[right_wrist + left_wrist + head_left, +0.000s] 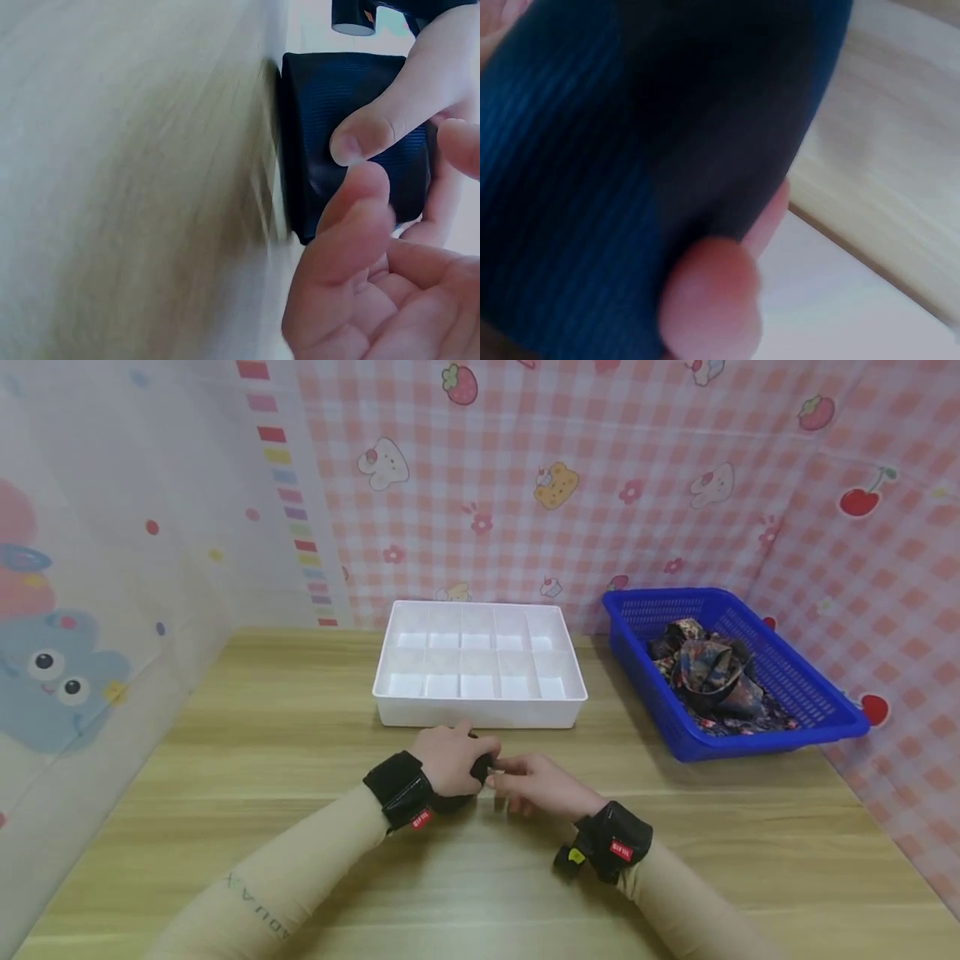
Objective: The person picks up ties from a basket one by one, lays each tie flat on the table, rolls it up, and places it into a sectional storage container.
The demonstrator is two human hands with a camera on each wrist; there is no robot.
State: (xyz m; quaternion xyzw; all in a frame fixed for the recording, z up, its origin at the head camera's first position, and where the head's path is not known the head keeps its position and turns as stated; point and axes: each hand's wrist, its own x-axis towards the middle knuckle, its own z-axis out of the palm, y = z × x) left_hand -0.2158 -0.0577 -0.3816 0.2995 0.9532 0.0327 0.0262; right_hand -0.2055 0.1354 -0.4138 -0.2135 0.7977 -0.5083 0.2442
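My left hand [450, 762] holds a rolled-up dark cloth [360, 112], with blue-black ribbed and plain black bands, just in front of the white divided box. In the right wrist view its thumb lies across the cloth's face, and some of its fingers show behind. The left wrist view has the dark cloth [720, 120] filling much of the picture, a fingertip pressed on it. Close by on the right is my right hand [542, 785], its fingers loosely bent towards the cloth's near side. Nothing shows pinched between them; whether they touch the cloth cannot be told.
A white box [480, 713] with several compartments stands at the back of the wooden table [300, 693]. At right, a blue plastic basket [675, 727] holds dark patterned cloths [708, 668]. Printed curtains [480, 460] hang behind and at both sides.
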